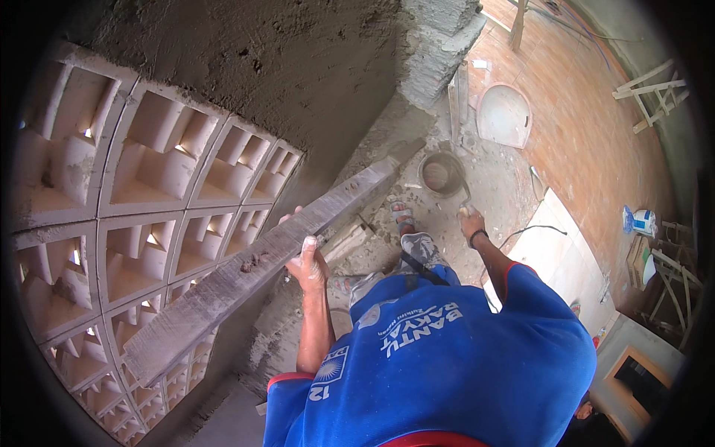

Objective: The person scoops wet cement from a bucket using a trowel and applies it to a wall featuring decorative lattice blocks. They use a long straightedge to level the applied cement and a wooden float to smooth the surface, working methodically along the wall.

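Note:
My left hand (308,265) is closed around a long grey straightedge bar (223,294), thumb on the near side and fingertips showing over the far edge. The bar slants from low left to upper middle, in front of the patterned block wall (100,219); mortar clumps stick to its face. Over the floor at the right, my right hand (471,222) grips a hand tool with a thin dark metal neck (466,195); its working end is hard to make out. Just beyond that hand stands a round mortar bucket (424,183). Wet grey plaster (298,67) coats the wall above the blocks.
Mortar-splashed concrete floor lies around my feet, with wood scraps (348,242) near the wall. A pale basin-like tub (503,115) rests on the tiled floor (573,141). White boards (555,238) and a dark cable (540,226) are at the right. Wooden stands (655,93) line the far right.

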Available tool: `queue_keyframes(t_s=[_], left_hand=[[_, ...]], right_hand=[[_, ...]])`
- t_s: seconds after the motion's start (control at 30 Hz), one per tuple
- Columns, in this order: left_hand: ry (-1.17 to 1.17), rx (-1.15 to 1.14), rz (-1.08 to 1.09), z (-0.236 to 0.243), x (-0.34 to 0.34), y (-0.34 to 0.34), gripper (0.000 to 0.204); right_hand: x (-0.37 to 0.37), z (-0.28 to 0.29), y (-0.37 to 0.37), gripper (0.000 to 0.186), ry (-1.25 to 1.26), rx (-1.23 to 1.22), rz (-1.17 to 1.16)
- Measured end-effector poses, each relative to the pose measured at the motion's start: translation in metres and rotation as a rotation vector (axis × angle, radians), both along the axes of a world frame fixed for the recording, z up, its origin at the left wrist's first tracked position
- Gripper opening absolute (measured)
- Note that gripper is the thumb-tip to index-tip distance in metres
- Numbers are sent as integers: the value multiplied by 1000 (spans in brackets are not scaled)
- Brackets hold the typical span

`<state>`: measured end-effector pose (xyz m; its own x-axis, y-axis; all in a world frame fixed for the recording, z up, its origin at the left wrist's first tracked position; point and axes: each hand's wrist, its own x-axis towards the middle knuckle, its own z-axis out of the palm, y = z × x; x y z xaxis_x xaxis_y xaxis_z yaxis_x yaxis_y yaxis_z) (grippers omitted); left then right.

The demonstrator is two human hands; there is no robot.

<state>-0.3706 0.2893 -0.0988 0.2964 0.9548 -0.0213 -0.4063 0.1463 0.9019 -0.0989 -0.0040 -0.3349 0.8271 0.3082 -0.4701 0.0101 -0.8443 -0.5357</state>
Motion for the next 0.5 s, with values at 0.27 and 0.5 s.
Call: queue_keyframes(t_s=[0.27,0.5], left_hand=[[-74,214,147,30,94,11,59],[-267,299,-148,125,149,35,62]], right_hand=[[-5,2,-35,43,27,-136,-22],[49,7,-45,46,1,-96,11]])
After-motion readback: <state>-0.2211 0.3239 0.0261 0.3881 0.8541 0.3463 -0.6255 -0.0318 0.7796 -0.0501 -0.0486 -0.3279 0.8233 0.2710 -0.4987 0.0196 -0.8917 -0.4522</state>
